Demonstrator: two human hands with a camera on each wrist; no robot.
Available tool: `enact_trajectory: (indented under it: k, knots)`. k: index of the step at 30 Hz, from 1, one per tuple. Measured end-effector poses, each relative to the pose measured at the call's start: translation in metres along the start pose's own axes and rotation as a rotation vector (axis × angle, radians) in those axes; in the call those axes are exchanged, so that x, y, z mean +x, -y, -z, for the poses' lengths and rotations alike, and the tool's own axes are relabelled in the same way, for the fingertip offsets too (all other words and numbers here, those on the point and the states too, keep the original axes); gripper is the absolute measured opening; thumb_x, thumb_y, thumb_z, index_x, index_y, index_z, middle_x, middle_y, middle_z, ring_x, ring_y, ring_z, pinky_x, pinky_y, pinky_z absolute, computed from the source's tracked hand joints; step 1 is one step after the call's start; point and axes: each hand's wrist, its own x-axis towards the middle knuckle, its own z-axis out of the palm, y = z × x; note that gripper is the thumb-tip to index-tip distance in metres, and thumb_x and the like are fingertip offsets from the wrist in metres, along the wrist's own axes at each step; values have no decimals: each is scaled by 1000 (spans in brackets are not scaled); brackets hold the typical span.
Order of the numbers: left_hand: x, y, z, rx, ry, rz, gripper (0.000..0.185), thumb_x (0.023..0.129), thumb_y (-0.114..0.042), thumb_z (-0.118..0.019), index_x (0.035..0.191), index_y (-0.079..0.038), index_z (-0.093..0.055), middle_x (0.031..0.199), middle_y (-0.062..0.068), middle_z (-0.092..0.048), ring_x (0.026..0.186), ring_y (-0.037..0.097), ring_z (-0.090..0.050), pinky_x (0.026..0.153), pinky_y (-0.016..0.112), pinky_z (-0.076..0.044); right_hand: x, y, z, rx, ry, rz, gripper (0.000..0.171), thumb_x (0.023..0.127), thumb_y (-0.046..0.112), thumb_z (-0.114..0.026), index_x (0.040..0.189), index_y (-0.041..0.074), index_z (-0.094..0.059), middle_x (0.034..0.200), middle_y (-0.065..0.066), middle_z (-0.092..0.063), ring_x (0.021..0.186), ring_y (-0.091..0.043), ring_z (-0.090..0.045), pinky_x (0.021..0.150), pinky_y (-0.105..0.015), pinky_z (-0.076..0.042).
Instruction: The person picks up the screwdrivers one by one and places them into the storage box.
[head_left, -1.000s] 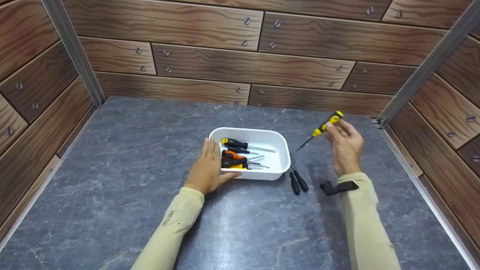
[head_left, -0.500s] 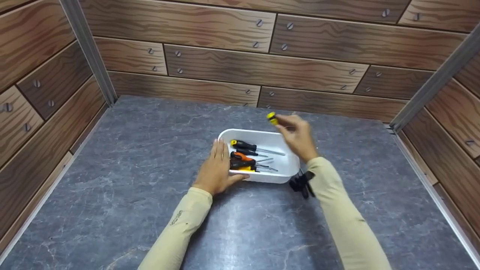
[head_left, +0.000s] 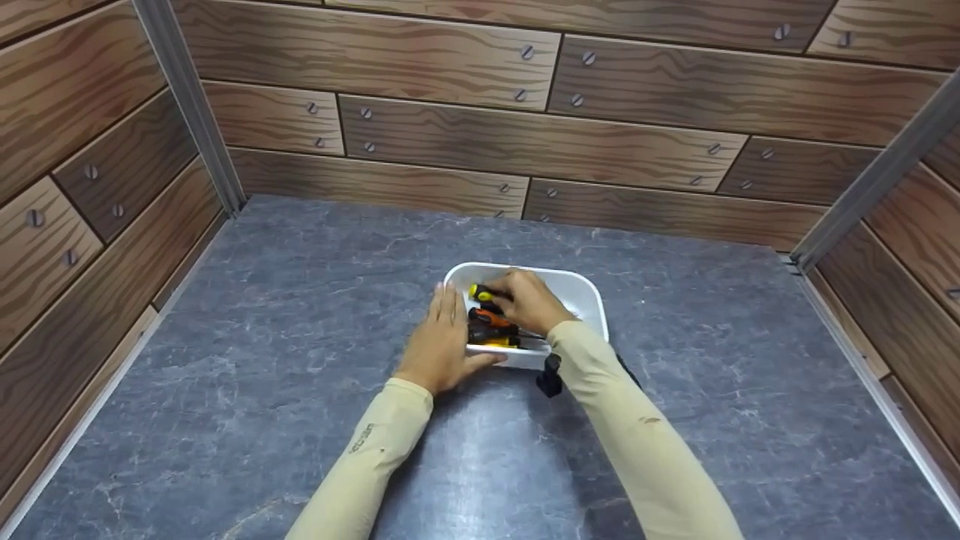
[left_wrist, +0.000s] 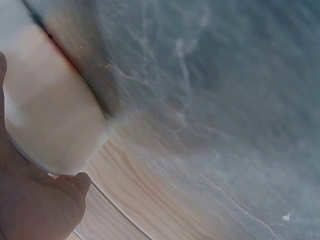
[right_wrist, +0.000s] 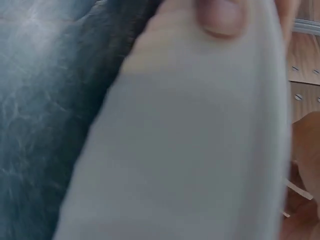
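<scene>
1. Walls (head_left: 450, 142): brown wood-grain panels w/ screw heads, enclosing the desk on three sides; grey metal strips in both rear corners.
2. Desk (head_left: 300, 315): grey marbled surface carrying all items; also seen in left wrist view (left_wrist: 225, 100) and right wrist view (right_wrist: 45, 100).
3. Arms: both in beige sleeves (head_left: 360, 450), entering from the near edge and converging on the tray.
4. White tray (head_left: 592, 300): rectangular w/ rounded corners, centre of desk, slightly toward the back wall. Its outer wall fills the left wrist view (left_wrist: 45, 110); a blurred white surface, probably the tray, fills the right wrist view (right_wrist: 190, 150).
5. Left hand (head_left: 442, 341): fingers straight, flat against the tray's left end, thumb along the near wall; nothing grasped. Thumb tip visible in left wrist view (left_wrist: 75, 182).
6. Right hand (head_left: 529, 300): inside the tray over the tools, fingers curled onto the yellow-and-black screwdriver (head_left: 481, 293); handle end sticks out left of the fingers, shaft hidden. Cannot tell if fully clasped or merely touching.
7. Other screwdrivers (head_left: 491, 328): orange, black and yellow handles lying in the tray's left half, just below the held one, between the two hands.
8. Black object (head_left: 550, 382): on the desk just beside the tray's near wall, partly under the right sleeve; identity unclear.
</scene>
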Motion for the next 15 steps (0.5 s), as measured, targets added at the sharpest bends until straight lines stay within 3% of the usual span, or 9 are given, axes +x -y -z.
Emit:
enact_trajectory:
  k: [9,15]
  knots:
    - [0,-1,-1,8,2,-14,116,87,-75,-56,149,19,-28,157,37,-25,148,48,-22,120,48,-27,-3,-2,-14,26,60,-88,30,91,-1,-69,121,-2,-72,116,-19,-72,107,-33,-68,97,-47,-53]
    - [0,0,0,1,-6,-8,117,86,-76,-57,150,18,-28,157,38,-25,147,49,-23,121,49,-26,-1,-3,-15,5,66,-78,30,92,0,-69,122,-1,-72,111,-18,-73,99,-31,-68,93,-47,-54]
